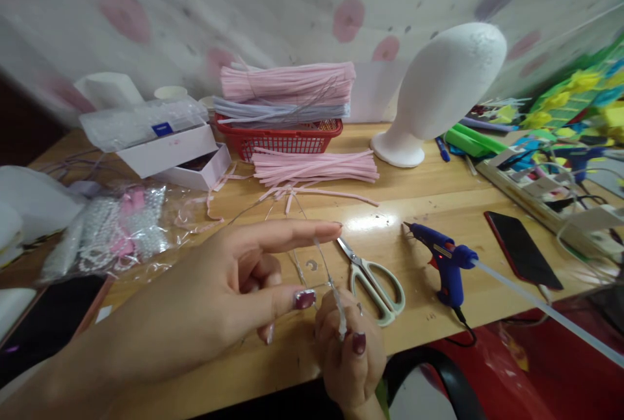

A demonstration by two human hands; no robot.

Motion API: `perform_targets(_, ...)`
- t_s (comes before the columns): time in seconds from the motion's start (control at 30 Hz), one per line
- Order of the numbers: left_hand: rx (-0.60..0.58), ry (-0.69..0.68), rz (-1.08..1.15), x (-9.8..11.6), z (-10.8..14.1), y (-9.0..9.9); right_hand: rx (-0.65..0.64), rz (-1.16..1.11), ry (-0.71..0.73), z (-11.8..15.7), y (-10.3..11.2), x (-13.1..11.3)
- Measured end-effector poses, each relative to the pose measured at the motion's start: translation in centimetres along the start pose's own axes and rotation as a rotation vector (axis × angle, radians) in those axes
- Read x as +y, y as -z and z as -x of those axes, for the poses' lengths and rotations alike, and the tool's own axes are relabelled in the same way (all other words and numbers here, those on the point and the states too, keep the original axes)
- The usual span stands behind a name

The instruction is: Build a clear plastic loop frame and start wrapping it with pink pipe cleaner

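Observation:
My right hand [351, 348] is closed round the lower end of a thin wire frame [330, 282], near the table's front edge. A whitish blob of glue or tape covers the wire's end by the thumb. My left hand [253, 277] reaches in from the left with its index finger stretched out and its thumb apart, beside the wires; its other fingers are curled. Thin wires pass behind and beside the left fingers. Green-handled scissors [375, 290] lie just right of the hands, and a blue glue gun [446, 264] with a long glue stick lies farther right.
Pink pipe cleaners [314, 166] lie before a red basket [283, 142]. A white foam head [448, 82] stands behind. At the right are a phone [522, 249] and a power strip [531, 196]; at the left, bagged beads [121, 228] and white boxes [168, 150].

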State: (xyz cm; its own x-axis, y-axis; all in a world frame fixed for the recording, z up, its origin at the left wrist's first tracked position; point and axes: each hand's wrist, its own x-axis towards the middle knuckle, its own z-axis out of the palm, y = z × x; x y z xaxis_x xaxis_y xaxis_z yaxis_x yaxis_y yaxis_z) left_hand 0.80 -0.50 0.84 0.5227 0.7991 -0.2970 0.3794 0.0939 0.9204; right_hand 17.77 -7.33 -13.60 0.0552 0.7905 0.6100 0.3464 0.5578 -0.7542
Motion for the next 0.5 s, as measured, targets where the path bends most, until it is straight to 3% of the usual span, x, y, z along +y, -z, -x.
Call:
perform_targets(0.2, 0.0, 0.009, -0.011, -0.18, -0.03, 0.06, 0.066, -0.176, -0.033, -0.07, -0.36, -0.11)
perform_targets(0.5, -0.005, 0.022, -0.052, -0.6, 0.17, 0.15, 0.043, -0.186, -0.031, -0.16, -0.31, -0.06)
